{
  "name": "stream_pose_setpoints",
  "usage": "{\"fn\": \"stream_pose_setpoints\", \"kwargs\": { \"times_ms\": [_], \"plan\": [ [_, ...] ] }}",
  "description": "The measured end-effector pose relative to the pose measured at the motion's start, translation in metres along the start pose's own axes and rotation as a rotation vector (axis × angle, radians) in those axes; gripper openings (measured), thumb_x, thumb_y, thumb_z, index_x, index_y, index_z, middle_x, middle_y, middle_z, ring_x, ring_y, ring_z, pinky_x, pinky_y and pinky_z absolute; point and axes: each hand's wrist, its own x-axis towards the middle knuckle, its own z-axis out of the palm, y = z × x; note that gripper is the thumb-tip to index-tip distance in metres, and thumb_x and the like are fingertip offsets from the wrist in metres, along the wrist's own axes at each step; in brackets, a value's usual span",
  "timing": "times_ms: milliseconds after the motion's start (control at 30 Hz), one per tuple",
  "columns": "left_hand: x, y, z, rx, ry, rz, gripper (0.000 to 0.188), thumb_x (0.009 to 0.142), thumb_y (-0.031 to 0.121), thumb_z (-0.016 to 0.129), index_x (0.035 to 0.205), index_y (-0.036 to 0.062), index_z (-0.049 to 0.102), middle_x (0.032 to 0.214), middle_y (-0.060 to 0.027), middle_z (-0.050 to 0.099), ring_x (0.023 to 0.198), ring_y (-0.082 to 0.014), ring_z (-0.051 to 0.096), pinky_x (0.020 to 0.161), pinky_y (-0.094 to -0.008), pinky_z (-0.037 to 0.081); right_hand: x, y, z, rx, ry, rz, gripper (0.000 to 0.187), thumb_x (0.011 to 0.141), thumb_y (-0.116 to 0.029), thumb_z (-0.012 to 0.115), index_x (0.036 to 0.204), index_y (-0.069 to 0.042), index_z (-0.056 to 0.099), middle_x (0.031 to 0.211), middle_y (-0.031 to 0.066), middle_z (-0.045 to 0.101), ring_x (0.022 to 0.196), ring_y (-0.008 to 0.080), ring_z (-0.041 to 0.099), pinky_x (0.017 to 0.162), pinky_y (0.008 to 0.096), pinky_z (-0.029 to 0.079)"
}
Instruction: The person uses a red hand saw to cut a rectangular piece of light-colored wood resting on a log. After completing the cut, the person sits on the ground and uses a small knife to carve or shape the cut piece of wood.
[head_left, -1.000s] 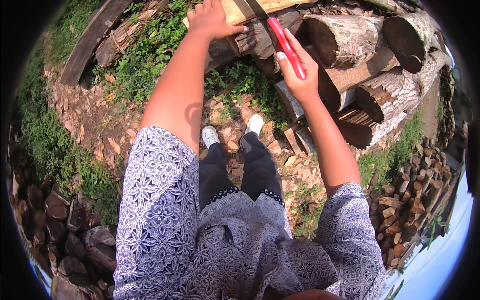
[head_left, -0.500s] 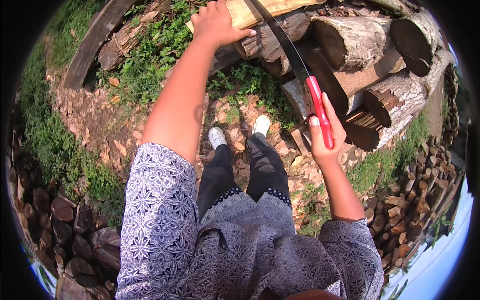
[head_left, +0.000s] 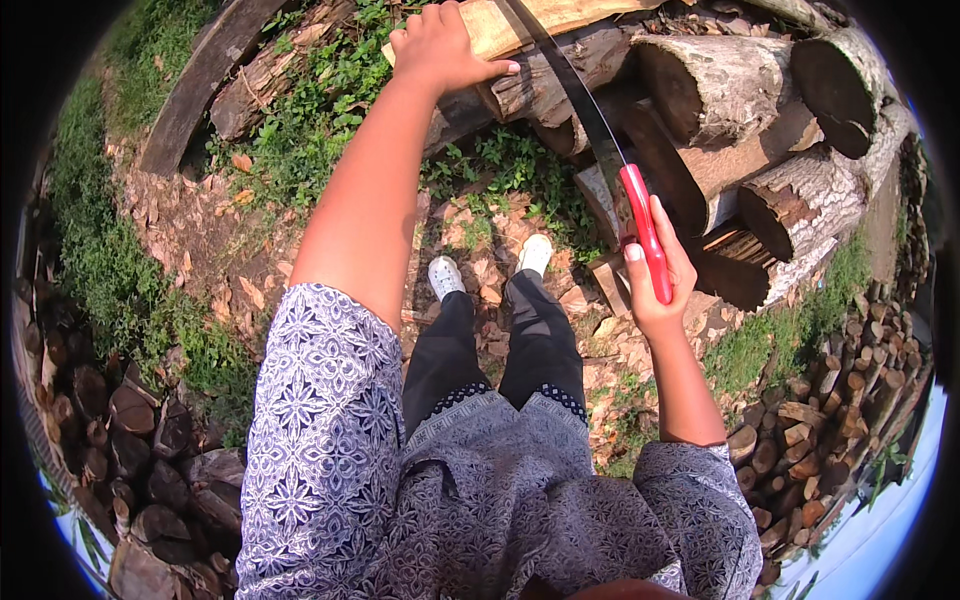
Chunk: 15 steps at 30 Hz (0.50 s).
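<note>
Up at the top of the log pile, the left hand [head_left: 440,48] lies flat and presses down on a pale split piece of wood [head_left: 540,15]. That wood is smooth and light on its cut face, and its long side runs left to right across the pile.

Lower on the right, the right hand [head_left: 655,275] is wrapped tight around the red handle [head_left: 645,230] of a hand saw [head_left: 590,120]. The handle looks smooth like plastic. The blade is thin, dark and a bit curved. It points up and to the left, from the handle to the pale wood, and its far end meets that wood at the top edge of the picture.

Round logs [head_left: 720,90] with rough grey bark lie stacked under the blade, their cut ends dark and round. Green weeds [head_left: 330,90] and dry brown leaves [head_left: 210,230] cover the ground. Two white shoes [head_left: 490,265] stand just in front of the pile. Small chopped logs [head_left: 120,420] are heaped at the lower left, and more at the lower right.
</note>
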Motion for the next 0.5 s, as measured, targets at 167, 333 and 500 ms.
{"fn": "stream_pose_setpoints", "kwargs": {
  "times_ms": [167,333,500],
  "plan": [
    [0.001,0.006,0.000,0.070,0.012,0.058,0.083,0.070,0.068,0.080,0.123,0.0048,0.069,0.120,-0.0174,0.070,0.111,-0.0360,0.067,0.098,-0.0460,0.054,0.009,-0.026,-0.006,-0.053,0.021,-0.109,0.054,0.097,-0.008,0.066,0.149,-0.001,0.053,0.117,0.0127,0.072,0.089,0.0091,0.063,0.083,0.0246,0.051],
    [0.003,0.008,0.003,0.123,0.055,0.048,0.086,0.071,0.069,0.079,0.126,0.0040,0.067,0.123,-0.0191,0.068,0.114,-0.0356,0.066,0.099,-0.0459,0.053,0.087,-0.030,0.045,0.098,0.006,-0.164,0.052,0.097,-0.006,0.068,0.147,0.000,0.055,0.130,0.0122,0.069,0.109,0.0072,0.060,0.093,0.0225,0.049],
    [0.003,-0.002,-0.001,0.112,-0.039,0.102,0.074,0.074,0.065,0.079,0.122,0.0096,0.070,0.122,-0.0154,0.069,0.113,-0.0342,0.066,0.098,-0.0471,0.054,0.076,-0.025,0.047,0.129,0.003,-0.116,0.052,0.098,-0.006,0.068,0.148,0.001,0.054,0.136,0.0161,0.066,0.118,0.0130,0.061,0.101,0.0275,0.047]
  ]
}}
